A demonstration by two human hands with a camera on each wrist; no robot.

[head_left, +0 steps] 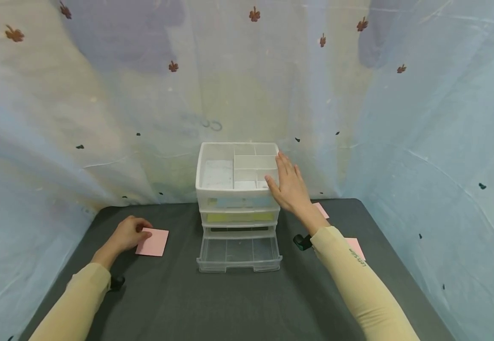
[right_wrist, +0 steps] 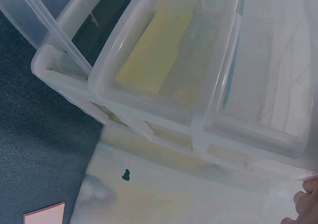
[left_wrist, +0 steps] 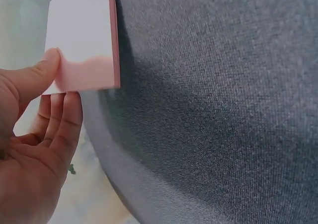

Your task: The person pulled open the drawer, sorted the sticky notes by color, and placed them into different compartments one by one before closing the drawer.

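Head view: dark, woven-textured tabletop (head_left: 238, 308) nearest, a clear bottom drawer (head_left: 239, 265) pulled out over it. Two pink pads (head_left: 353, 243) lie right; at left, the left hand (head_left: 125, 234) pinches another pink pad (head_left: 154, 243). Farther, the white drawer unit (head_left: 238, 193); the right hand (head_left: 292, 190), well apart from the left, straight-fingered at its right rim. Pale cloth (head_left: 247, 104) walls left, far and right.
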